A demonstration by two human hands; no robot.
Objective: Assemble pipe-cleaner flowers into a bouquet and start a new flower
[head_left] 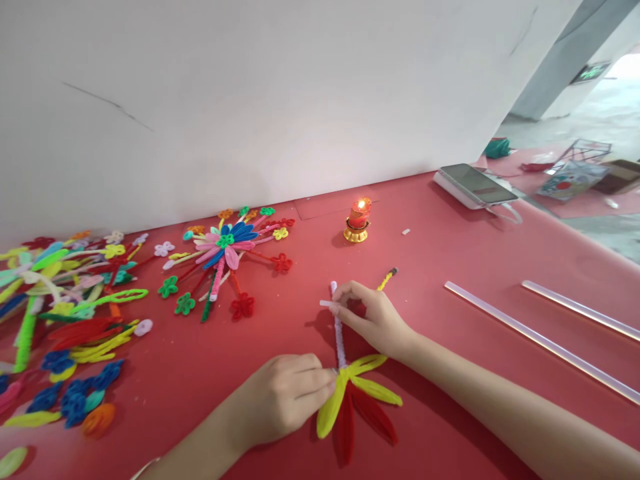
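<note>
A pipe-cleaner flower with yellow petals [376, 391] and red petals [345, 427] lies on the red table, its pale lilac wrapped stem [340, 340] pointing away from me. My left hand [287, 393] is closed, pinching the flower where petals and stem meet. My right hand [373, 317] is closed, with thumb and finger pinching a short whitish, translucent piece [326, 303] across the upper stem. Its exact kind is hard to make out. Just beyond the right hand, a yellow twisted pipe cleaner [387, 279] with a dark tip sticks out.
A lit red candle [360, 217] in a gold holder stands near the wall. Finished pipe-cleaner flowers [227, 243] and loose coloured petals [85, 333] cover the left. Two long translucent rods [540, 340] lie at right. A phone [477, 183] rests on a white box at the back.
</note>
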